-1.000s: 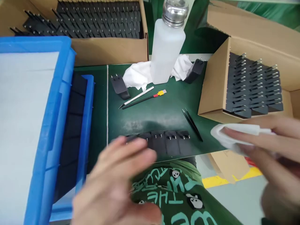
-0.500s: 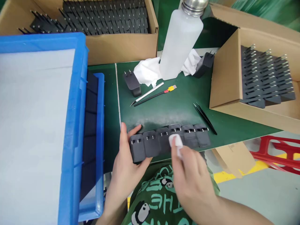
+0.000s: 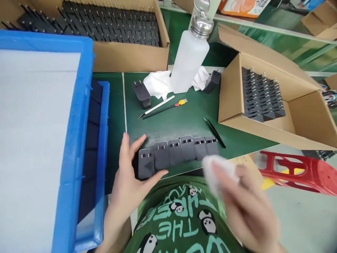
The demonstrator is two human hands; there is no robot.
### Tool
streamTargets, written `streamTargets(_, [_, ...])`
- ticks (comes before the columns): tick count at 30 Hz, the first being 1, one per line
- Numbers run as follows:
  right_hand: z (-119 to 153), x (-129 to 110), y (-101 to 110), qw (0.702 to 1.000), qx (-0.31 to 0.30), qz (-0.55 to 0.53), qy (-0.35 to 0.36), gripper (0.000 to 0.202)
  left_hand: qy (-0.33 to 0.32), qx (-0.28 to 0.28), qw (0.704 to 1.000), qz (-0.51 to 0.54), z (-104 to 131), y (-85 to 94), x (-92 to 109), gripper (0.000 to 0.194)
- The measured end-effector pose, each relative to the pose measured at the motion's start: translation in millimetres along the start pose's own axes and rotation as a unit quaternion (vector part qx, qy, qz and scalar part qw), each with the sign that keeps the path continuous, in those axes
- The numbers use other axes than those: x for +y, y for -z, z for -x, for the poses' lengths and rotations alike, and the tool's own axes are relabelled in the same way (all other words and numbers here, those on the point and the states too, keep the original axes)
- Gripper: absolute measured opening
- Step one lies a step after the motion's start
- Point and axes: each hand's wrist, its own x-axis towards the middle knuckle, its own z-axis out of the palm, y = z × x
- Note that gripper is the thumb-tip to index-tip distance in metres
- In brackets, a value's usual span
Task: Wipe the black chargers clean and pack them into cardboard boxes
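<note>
Several dark grey plug chargers (image 3: 175,151) stand in an uneven row near the table's front edge, their metal prongs facing up. My left hand (image 3: 133,174) is open around the leftmost charger (image 3: 146,164), with thumb and fingers spread on either side of it; whether they touch it I cannot tell. To the right of the row, my right hand (image 3: 244,200) is off the table in front of my body, blurred by motion. A crumpled white cloth or tissue (image 3: 219,172) is pinched in its fingers.
Behind the row lie black tweezers (image 3: 214,132), a white pen-like tool (image 3: 159,105) and a USB cable piece (image 3: 168,109). A white pump bottle (image 3: 188,61) stands among tissues (image 3: 158,84). Cardboard boxes (image 3: 131,58) of chargers flank it; a blue crate (image 3: 73,116) is at left.
My right hand has lifted from the row and moved right and toward me with the white cloth. My left hand's grip has widened. The leftmost charger now stands slightly apart. The view has shifted.
</note>
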Motion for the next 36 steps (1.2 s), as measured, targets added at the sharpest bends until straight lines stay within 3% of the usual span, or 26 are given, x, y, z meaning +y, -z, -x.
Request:
streamTargets(2, [5, 24, 3, 0.991, 0.103, 0.084, -0.026, 0.063, 0.014, 0.013, 1.0, -0.009, -2, -0.1, 1, 0.121])
streamTargets(3, [6, 33, -1, 0.985, 0.122, 0.121, -0.024, 0.065, 0.022, 0.022, 0.999, -0.018, -3, -0.8, 2, 0.123])
streamTargets(5, [5, 39, -18, 0.975, 0.105, 0.194, -0.006, 0.064, 0.03, 0.04, 0.998, -0.036, -5, -3.2, 4, 0.127])
streamTargets(8, [4, 23, -44, 0.969, 0.071, 0.231, 0.058, 0.057, 0.024, 0.063, 0.996, -0.064, -7, -7.5, 5, 0.13])
streamTargets(10, [2, 9, -49, 0.978, 0.014, 0.157, 0.137, 0.042, 0.02, 0.066, 0.995, -0.073, -7, -8.8, 4, 0.13])
streamTargets(12, [1, 0, -41, 0.971, -0.093, 0.029, 0.218, 0.029, 0.007, 0.056, 0.995, -0.083, -5, -8.0, 3, 0.13])
streamTargets(14, [3, 3, -27, 0.947, -0.18, -0.078, 0.253, 0.028, -0.037, 0.052, 0.992, -0.109, -3, -5.7, 6, 0.13])
streamTargets(15, [4, 7, -19, 0.943, -0.194, -0.109, 0.247, 0.03, -0.068, 0.059, 0.987, -0.131, -3, -4.3, 9, 0.13])
streamTargets(18, [15, 27, 2, 0.96, -0.166, -0.14, 0.178, 0.043, -0.169, 0.075, 0.956, -0.226, -7, -1.0, 24, 0.122])
streamTargets(20, [24, 41, 9, 0.971, -0.131, -0.146, 0.134, 0.052, -0.215, 0.035, 0.931, -0.294, -14, -0.9, 35, 0.11])
streamTargets(23, [34, 56, 13, 0.976, -0.08, -0.164, 0.115, 0.06, -0.241, -0.036, 0.894, -0.376, -25, -4.0, 46, 0.089])
streamTargets(25, [36, 62, 14, 0.977, -0.059, -0.172, 0.113, 0.062, -0.245, -0.047, 0.879, -0.406, -30, -7.0, 49, 0.08])
streamTargets(36, [30, 81, 25, 0.982, 0.059, -0.165, 0.068, 0.069, -0.243, -0.028, 0.868, -0.431, -33, -11.1, 48, 0.056])
